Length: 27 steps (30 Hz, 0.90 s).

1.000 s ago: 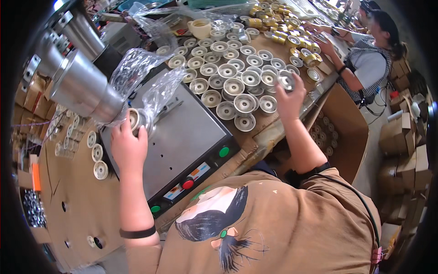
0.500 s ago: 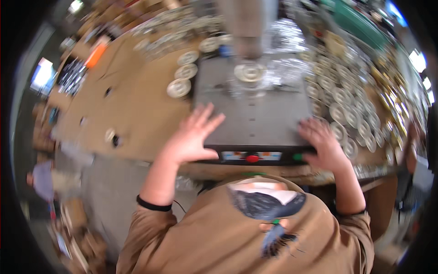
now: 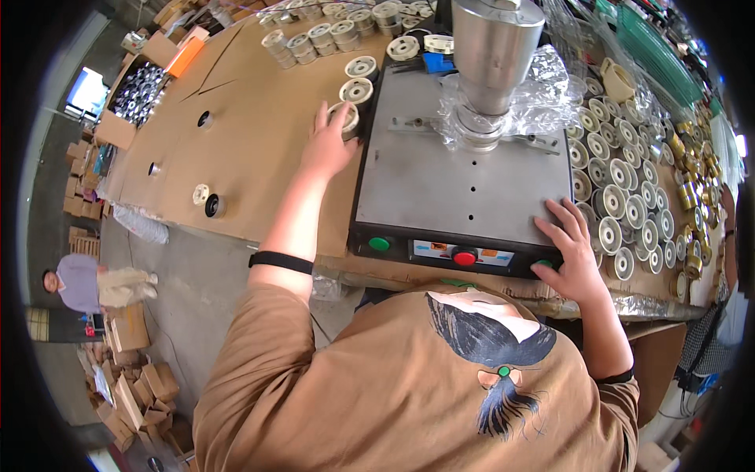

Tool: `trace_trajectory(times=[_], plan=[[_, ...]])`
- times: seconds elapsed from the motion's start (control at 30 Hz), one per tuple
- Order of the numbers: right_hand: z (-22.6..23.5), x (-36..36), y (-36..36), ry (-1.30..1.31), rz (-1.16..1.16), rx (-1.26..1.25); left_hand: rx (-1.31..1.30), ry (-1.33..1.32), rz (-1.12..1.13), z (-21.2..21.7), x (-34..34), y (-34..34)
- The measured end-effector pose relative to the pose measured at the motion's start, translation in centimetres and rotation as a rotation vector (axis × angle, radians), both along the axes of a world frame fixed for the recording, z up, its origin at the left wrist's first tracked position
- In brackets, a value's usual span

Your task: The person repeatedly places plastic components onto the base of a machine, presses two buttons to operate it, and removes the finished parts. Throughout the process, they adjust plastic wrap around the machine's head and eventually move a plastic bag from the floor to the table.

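My left hand (image 3: 329, 148) is at the nearest cream round part (image 3: 346, 124) of a short row beside the press. Its fingers are spread and lie over that part's left side, with the thumb near its lower edge; no firm grip shows. My right hand (image 3: 572, 250) rests open on the front right corner of the grey press base (image 3: 425, 185), thumb at the green button (image 3: 544, 264) there. Over the base hangs the silver press head (image 3: 491, 59), wrapped in clear plastic (image 3: 535, 98). Beneath it a round part (image 3: 478, 140) shows, partly hidden by the plastic.
A red button (image 3: 465, 256) and a second green button (image 3: 379, 244) sit on the press front. Many cream wheels (image 3: 617, 200) and brass-coloured rings (image 3: 692, 193) cover the right side. Stacked round parts (image 3: 321, 35) stand at the back left. A person (image 3: 82, 283) is far left.
My left hand has moved from the press's front left corner away to the row of cream parts. My right hand stays at the front right corner. The view has shifted and sharpened.
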State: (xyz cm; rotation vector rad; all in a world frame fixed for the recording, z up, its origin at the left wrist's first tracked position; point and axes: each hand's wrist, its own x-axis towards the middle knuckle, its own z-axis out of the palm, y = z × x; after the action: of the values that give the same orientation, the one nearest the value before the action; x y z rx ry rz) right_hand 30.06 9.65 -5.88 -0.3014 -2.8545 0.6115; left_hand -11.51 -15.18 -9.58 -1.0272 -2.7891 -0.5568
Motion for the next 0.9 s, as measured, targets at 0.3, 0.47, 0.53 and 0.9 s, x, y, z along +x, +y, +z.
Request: trace_trajectory(times=[0.3,0.47,0.53,0.9], plan=[[1.3,-13.7,1.3,0.338,-0.192,-0.39,0.532,0.022,0.001,-2.1,0.0,-1.0],[1.4,-18.1,0.2,0.355,-0.31,-0.556,0.587,-0.135,-0.279,2.5,8.0,0.3],[-0.3,-17.9,0.0,0.581,-0.377,-0.271,0.549,-0.101,-0.401,4.2,10.3,3.5],[-6.7,10.3,4.4,0.701,-1.056,-0.085,0.039,-0.071,-0.477,8.0,13.5,16.1]])
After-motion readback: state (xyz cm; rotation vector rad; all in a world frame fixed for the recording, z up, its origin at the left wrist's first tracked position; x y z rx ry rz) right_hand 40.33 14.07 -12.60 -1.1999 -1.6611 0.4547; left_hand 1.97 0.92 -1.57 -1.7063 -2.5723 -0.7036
